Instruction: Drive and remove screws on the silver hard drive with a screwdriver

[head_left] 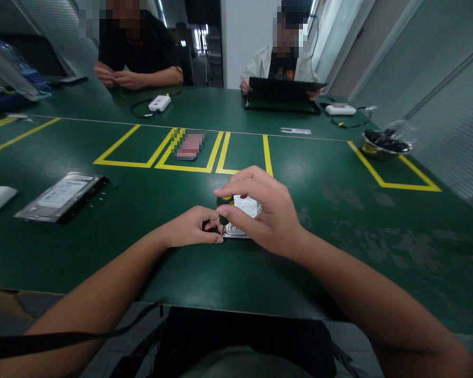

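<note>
A silver hard drive (247, 206) with a white label lies on the green table in front of me, partly hidden by my hands. My right hand (266, 210) arches over it, thumb and fingers curled around the black and yellow handle of a short screwdriver (224, 201). The screwdriver stands about upright at the drive's left side; its tip is hard to make out. My left hand (197, 226) is at the drive's left edge, its fingers closed on that edge near the screwdriver's lower end.
Left of my hands lies another hard drive (65, 191) with tiny screws beside it. Yellow tape (183, 168) marks rectangles on the table; a phone (189, 146) lies in one. A metal bowl (386, 146) with dark items stands right. Two people sit opposite, one holding a black panel (286, 86).
</note>
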Demonstrator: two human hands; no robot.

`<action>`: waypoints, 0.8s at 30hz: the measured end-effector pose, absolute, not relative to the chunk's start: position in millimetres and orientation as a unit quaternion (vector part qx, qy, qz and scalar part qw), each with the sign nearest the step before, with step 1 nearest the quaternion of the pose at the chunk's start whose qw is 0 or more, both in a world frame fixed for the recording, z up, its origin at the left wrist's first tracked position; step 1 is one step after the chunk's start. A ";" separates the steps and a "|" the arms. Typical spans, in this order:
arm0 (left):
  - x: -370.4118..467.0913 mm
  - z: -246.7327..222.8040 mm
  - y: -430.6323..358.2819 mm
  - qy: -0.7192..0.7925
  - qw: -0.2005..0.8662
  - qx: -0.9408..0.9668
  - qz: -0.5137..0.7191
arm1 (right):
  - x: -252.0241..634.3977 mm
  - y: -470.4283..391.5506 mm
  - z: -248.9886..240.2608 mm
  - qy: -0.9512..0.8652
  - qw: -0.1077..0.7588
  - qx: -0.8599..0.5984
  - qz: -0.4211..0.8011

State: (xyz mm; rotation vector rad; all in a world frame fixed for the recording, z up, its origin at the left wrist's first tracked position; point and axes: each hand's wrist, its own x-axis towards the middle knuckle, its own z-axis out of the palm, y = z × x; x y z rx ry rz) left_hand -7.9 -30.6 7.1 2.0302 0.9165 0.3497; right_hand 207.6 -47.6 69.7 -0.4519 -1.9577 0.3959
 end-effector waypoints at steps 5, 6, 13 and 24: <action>-8.2 6.5 -30.1 0.369 0.433 0.811 0.137 | 208.2 -46.8 69.2 -0.825 0.510 -0.165 0.178; -8.1 6.8 -30.1 0.365 0.436 0.811 0.137 | 207.9 -46.5 68.7 -0.823 0.513 -0.168 0.178; -9.1 3.3 -30.1 0.370 0.431 0.811 0.142 | 211.0 -44.1 71.6 -0.832 0.500 -0.165 0.175; -9.1 3.2 -30.8 0.381 0.434 0.805 0.134 | 210.2 -44.6 73.1 -0.838 0.491 -0.160 0.176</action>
